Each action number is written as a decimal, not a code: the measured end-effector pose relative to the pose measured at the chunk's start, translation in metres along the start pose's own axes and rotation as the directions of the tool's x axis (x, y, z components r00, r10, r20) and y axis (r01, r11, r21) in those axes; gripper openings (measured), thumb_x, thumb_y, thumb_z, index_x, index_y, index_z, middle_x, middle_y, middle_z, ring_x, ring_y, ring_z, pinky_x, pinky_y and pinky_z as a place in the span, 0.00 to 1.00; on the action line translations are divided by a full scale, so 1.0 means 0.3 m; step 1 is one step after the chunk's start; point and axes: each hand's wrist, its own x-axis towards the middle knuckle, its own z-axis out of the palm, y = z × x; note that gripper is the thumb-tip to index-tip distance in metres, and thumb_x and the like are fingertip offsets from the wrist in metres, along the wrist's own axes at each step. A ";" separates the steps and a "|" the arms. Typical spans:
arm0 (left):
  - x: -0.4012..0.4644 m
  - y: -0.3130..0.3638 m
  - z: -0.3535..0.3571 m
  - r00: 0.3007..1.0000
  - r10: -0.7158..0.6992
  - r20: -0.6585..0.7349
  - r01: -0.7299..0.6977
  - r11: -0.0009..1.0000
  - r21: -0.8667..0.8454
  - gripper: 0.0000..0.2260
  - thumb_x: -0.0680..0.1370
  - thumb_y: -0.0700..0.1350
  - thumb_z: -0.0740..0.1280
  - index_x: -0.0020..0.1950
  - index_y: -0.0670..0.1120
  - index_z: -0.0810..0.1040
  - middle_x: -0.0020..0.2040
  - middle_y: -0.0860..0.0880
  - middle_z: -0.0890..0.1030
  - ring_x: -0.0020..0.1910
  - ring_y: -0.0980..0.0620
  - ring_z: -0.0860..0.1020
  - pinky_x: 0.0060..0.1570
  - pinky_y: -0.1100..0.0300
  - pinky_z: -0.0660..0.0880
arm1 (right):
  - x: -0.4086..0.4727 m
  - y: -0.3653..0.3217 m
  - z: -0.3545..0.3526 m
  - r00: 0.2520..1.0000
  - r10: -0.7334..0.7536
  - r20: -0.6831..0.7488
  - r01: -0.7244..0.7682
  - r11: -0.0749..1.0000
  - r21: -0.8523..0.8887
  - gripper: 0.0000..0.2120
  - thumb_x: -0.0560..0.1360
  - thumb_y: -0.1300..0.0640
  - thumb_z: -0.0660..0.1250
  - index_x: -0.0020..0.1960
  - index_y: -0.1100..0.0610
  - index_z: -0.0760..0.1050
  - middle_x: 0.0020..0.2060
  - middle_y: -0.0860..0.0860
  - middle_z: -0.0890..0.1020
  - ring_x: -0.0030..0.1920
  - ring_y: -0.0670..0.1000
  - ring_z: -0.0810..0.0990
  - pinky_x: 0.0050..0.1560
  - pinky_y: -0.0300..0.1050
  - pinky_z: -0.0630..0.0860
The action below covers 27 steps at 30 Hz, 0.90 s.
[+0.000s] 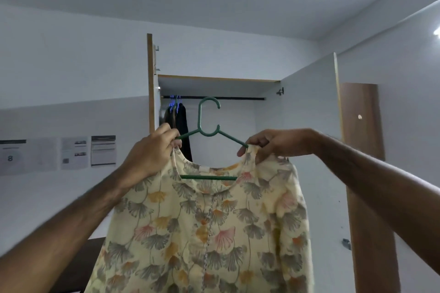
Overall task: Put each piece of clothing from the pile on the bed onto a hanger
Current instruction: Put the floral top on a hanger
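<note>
The floral top (204, 228) is pinched at each shoulder by the left hand (152, 150) and right hand (273, 144). Both shoulders, apparently seated, should be squared on the green hanger (209, 126).

Looked like a bedroom or dorm room: built-in wardrobe (214, 107) at 12 o'clock stood open, rail (228, 98) carried dark clothes (182, 123). Printed notices (71, 153) were taped to the white wall at 9 o'clock, wooden door (359, 119) at 3.
</note>
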 end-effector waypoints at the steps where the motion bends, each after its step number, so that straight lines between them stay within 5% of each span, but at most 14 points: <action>1: 0.037 0.014 0.047 1.000 0.004 -0.003 -0.004 1.000 0.013 0.07 0.84 0.46 0.62 0.49 0.45 0.75 0.45 0.57 0.69 0.37 0.69 0.72 0.33 0.62 0.65 | 0.008 0.050 -0.062 0.999 -0.003 0.036 0.001 0.998 0.066 0.18 0.80 0.65 0.65 0.69 0.61 0.74 0.63 0.60 0.81 0.61 0.59 0.82 0.58 0.51 0.82; 4: 0.132 0.043 0.180 1.000 0.002 0.011 -0.003 0.999 0.037 0.07 0.83 0.44 0.63 0.50 0.42 0.76 0.46 0.54 0.71 0.42 0.78 0.71 0.32 0.66 0.63 | 0.073 0.204 -0.180 0.997 -0.071 0.021 0.070 0.995 0.065 0.16 0.81 0.59 0.65 0.68 0.60 0.76 0.60 0.59 0.82 0.59 0.60 0.83 0.58 0.53 0.82; 6: 0.191 0.054 0.274 1.000 -0.009 0.020 0.009 0.999 0.033 0.07 0.83 0.44 0.63 0.50 0.42 0.78 0.47 0.54 0.72 0.41 0.74 0.73 0.34 0.68 0.65 | 0.138 0.300 -0.224 0.985 -0.144 -0.090 0.140 0.989 -0.049 0.14 0.81 0.59 0.67 0.65 0.59 0.78 0.56 0.58 0.85 0.54 0.58 0.85 0.54 0.52 0.83; 11: 0.322 0.066 0.524 1.000 -0.002 0.018 0.003 1.000 -0.027 0.08 0.82 0.47 0.64 0.51 0.44 0.80 0.45 0.55 0.72 0.41 0.57 0.75 0.43 0.50 0.75 | 0.336 0.484 -0.311 0.903 -0.286 -0.319 0.255 0.957 -0.137 0.11 0.79 0.60 0.69 0.61 0.56 0.80 0.51 0.58 0.83 0.49 0.57 0.85 0.53 0.51 0.83; 13: 0.357 0.044 0.627 1.000 -0.014 -0.007 0.014 0.998 -0.054 0.08 0.82 0.47 0.64 0.52 0.45 0.81 0.45 0.56 0.72 0.41 0.59 0.75 0.41 0.55 0.73 | 0.430 0.546 -0.354 0.867 -0.332 -0.371 0.281 0.941 -0.186 0.09 0.78 0.59 0.70 0.59 0.55 0.81 0.48 0.58 0.83 0.44 0.59 0.82 0.51 0.51 0.82; 18: 0.497 -0.065 0.824 0.993 -0.073 -0.090 0.056 0.983 -0.177 0.06 0.79 0.43 0.70 0.55 0.45 0.83 0.45 0.55 0.74 0.44 0.66 0.75 0.43 0.76 0.67 | 0.663 0.720 -0.504 0.797 -0.359 -0.486 0.266 0.930 -0.252 0.07 0.77 0.57 0.72 0.55 0.54 0.83 0.43 0.45 0.84 0.43 0.44 0.83 0.47 0.42 0.81; 25: 0.743 -0.274 1.162 0.998 -0.063 0.000 0.062 0.988 -0.144 0.10 0.81 0.44 0.67 0.61 0.44 0.80 0.50 0.53 0.76 0.49 0.63 0.75 0.49 0.75 0.68 | 0.993 1.020 -0.783 0.737 -0.391 -0.551 0.324 0.920 -0.221 0.04 0.77 0.57 0.72 0.52 0.52 0.83 0.42 0.47 0.86 0.42 0.45 0.84 0.47 0.45 0.81; 27: 0.793 -0.329 1.256 0.992 -0.093 0.089 0.099 0.993 -0.070 0.07 0.82 0.48 0.65 0.54 0.47 0.80 0.48 0.54 0.76 0.46 0.62 0.76 0.48 0.68 0.71 | 1.070 1.100 -0.826 0.761 -0.379 -0.527 0.339 0.924 -0.175 0.04 0.78 0.58 0.71 0.53 0.54 0.82 0.41 0.48 0.86 0.41 0.44 0.84 0.43 0.41 0.81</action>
